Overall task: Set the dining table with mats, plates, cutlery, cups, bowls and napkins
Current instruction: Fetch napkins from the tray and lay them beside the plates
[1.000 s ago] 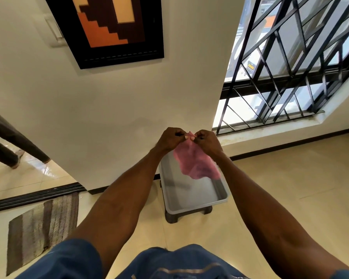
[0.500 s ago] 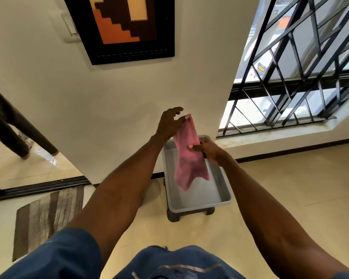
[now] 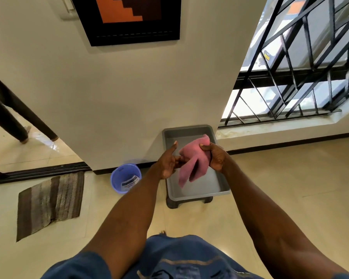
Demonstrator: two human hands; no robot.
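A pink cloth napkin [image 3: 191, 162] hangs folded over a grey plastic tub [image 3: 220, 190] that stands on a dark stool by the wall. My right hand [image 3: 215, 157] grips the napkin's upper fold, thumb on top. My left hand [image 3: 168, 163] is beside it on the left, index finger pointing up, its lower fingers pinching the napkin's edge. The tub holds nothing else that I can see.
A blue plastic bucket [image 3: 125, 178] sits on the floor left of the tub. A striped brown mat [image 3: 50, 202] lies further left by a sliding-door track. Dark furniture legs [image 3: 18, 121] stand beyond the doorway. A barred window [image 3: 300, 77] is at right.
The napkin went from spread between both hands to doubled over. Both hands dropped lower over the tub. My view tilted down, bringing the blue bucket into sight.
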